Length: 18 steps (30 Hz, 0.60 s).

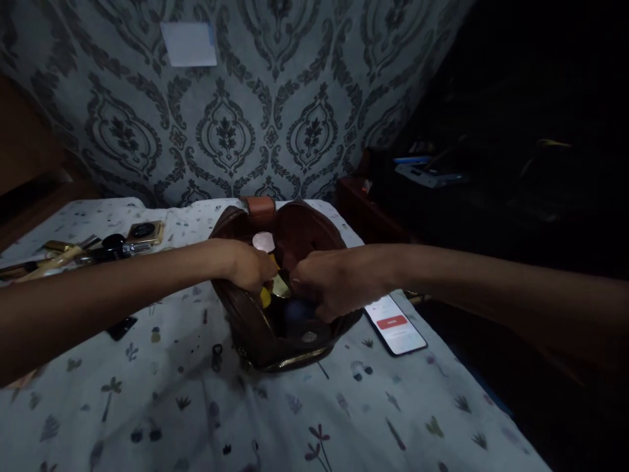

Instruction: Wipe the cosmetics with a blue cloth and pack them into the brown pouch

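Observation:
A brown zip bag (pixel 246 321) stands wide open on the printed cloth, and both my hands reach into it. My left hand (pixel 251 265) is closed inside its left part, next to a yellow item (pixel 266 297); what the fingers hold is hidden. Curled fingers of my right hand (pixel 329 278) are down in the right part, and their tips are out of sight. Between the hands lies a shiny pale-gold item (pixel 281 287). A round pinkish-white item (pixel 263 242) shows behind my left hand. Deeper in, the bag is too dark to read.
A lit phone (pixel 397 328) lies right of the bag. Makeup items, among them a square compact (pixel 146 231) and a brush (pixel 19 269), lie on the left. The printed cloth (pixel 196 419) drops off at the right edge, beside a dark area.

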{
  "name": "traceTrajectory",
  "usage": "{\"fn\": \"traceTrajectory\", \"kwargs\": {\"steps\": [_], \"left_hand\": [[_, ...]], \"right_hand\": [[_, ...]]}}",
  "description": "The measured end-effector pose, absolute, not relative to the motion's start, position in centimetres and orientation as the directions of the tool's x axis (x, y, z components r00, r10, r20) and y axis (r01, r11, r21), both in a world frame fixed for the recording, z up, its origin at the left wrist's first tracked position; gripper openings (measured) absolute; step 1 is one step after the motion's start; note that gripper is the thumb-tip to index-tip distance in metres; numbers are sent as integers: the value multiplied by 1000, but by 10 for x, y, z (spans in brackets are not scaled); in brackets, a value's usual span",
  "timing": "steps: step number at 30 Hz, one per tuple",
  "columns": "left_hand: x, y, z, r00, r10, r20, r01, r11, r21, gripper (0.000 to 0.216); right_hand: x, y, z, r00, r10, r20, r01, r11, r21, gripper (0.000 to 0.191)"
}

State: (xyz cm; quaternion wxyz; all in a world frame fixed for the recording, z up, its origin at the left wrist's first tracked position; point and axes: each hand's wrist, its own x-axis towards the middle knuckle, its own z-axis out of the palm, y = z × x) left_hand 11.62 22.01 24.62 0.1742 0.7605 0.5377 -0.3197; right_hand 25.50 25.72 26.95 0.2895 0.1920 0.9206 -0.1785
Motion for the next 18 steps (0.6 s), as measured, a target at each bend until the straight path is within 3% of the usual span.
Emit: {"fn": "traceTrajectory", "kwargs": {"steps": [4, 7, 13, 16, 18], "left_hand": [[113, 221, 241, 229, 739, -633, 948, -316, -25, 34], [110, 222, 238, 240, 748, -618, 954, -301, 6, 36], [114, 218, 245, 221, 714, -664, 931, -356, -73, 37], [115, 217, 247, 230, 709, -667, 923, -376, -82, 39], [115, 216, 248, 240, 712, -660, 923, -377, -71, 43]], "right_hand": [[251, 249, 263, -720, 281, -634, 466, 873, -142, 3], [252, 244, 256, -696, 371, -615, 542, 833, -111, 26], [253, 238, 238, -677, 482, -555, 618, 783, -74, 71], [255, 240, 236, -682, 483, -549, 635, 764, -117, 80], [256, 244, 236, -699, 462, -546, 632, 757, -169, 73]]}}
